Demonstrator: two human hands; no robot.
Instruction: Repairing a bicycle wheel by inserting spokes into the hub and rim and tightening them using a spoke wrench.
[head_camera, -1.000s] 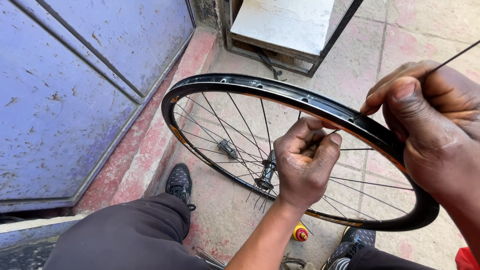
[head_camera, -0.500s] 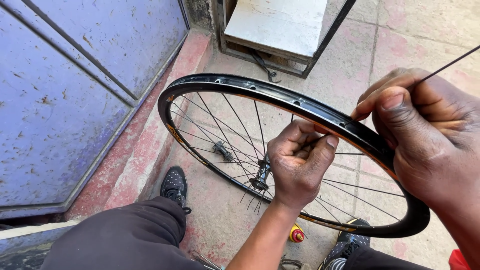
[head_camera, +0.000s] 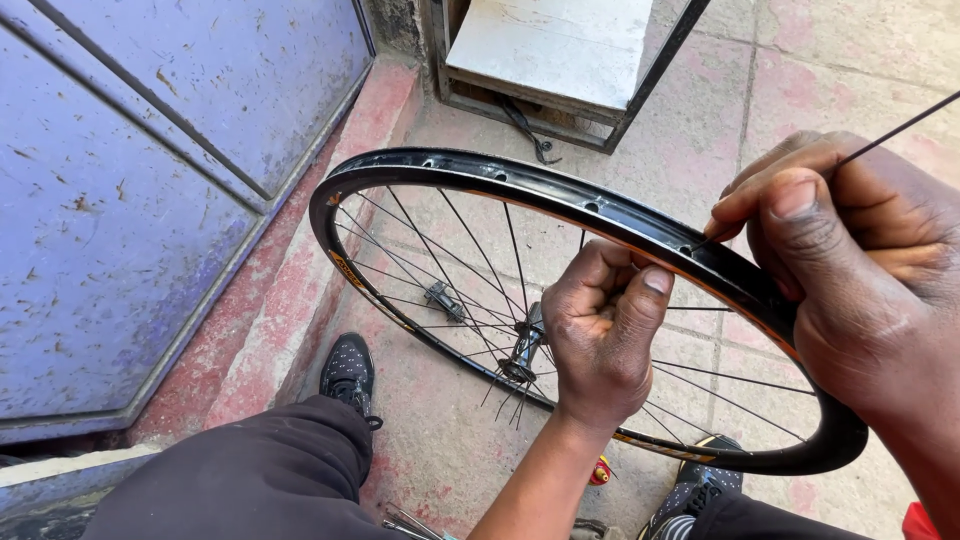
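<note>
The left hand (head_camera: 600, 340), fingers closed, is now gripping the rim (head_camera: 620, 215) higher; the right hand (head_camera: 850, 270) is pinching a spoke (head_camera: 900, 128) just beside it.

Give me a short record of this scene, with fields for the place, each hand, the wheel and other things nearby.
Place: paved ground beside a blue metal door
Left hand: inside the rim, fingers curled by the spokes
Right hand: outside the rim, pinching a thin loose spoke at a rim hole
Wheel: black, no tyre, hub in the middle
Nearby: a white-topped stand, a black shoe, dark trousers
</note>
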